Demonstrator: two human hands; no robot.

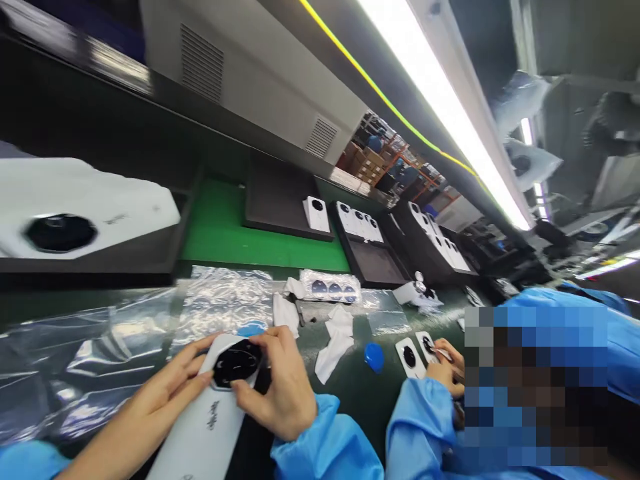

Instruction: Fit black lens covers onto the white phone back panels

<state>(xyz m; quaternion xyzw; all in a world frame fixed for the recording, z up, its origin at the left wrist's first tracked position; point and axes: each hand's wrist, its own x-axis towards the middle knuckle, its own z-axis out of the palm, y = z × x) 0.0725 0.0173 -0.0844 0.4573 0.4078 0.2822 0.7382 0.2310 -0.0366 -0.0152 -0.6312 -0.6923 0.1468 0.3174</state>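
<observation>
A long white panel (203,427) with dark lettering lies tilted in front of me, its lower end cut off by the frame. Near its top sits a glossy black round window (235,363). My left hand (175,380) holds the panel by its left edge, the thumb resting beside the window. With thumb and forefinger spanning the window's right side, my right hand (280,383) grips it at its rim. Whether the window is fixed in the panel I cannot tell. Behind the panel's top, a blue round piece (250,330) shows in part.
Transparent plastic sheets (225,303) cover the bench to the left. White wipes (333,343), a pack of round pieces (330,287) and a blue disc (373,358) lie ahead. Black trays (377,263) hold similar panels. A co-worker's hand (445,367) handles panels at right.
</observation>
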